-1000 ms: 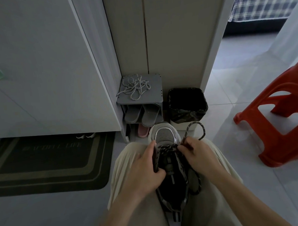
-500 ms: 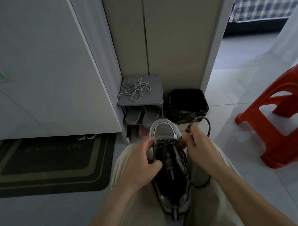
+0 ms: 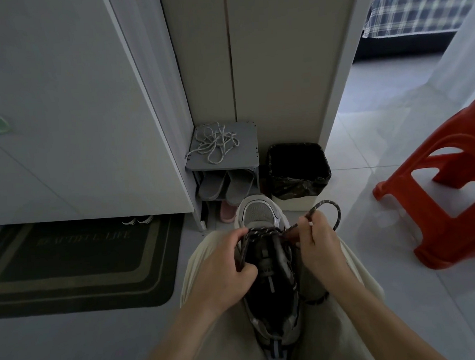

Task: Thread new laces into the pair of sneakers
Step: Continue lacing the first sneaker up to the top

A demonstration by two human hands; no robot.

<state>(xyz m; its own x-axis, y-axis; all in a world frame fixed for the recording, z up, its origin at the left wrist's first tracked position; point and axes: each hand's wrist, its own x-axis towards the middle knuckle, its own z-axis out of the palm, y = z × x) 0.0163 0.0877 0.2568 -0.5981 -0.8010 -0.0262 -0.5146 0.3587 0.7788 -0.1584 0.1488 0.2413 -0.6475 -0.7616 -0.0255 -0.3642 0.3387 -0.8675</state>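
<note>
Sneaker [image 3: 255,214]: on the lap, toe forward.
Left hand [image 3: 223,264]: grip clamped round its side.
Right hand [image 3: 319,247]: grip pinching the dark lace [image 3: 334,207].
Risk: I fear overpulling drags the far end out of its eyelet.

A home's entrance hall is showing here: a dark doormat [image 3: 79,268] is lying on the tiled floor [image 3: 365,147] along the foot of a white panel [image 3: 64,105]. A small grey shoe rack [image 3: 246,130] is standing in the corner beside it, holding grey slippers [image 3: 225,185] on its shelf with a pink slipper [image 3: 227,211] below them. A lined waste bin [image 3: 298,171] is sitting just beside the rack's right edge, a red plastic stool [image 3: 449,197] is standing further right, and a bed with a checked cover [image 3: 425,8] is showing through the doorway beyond.
</note>
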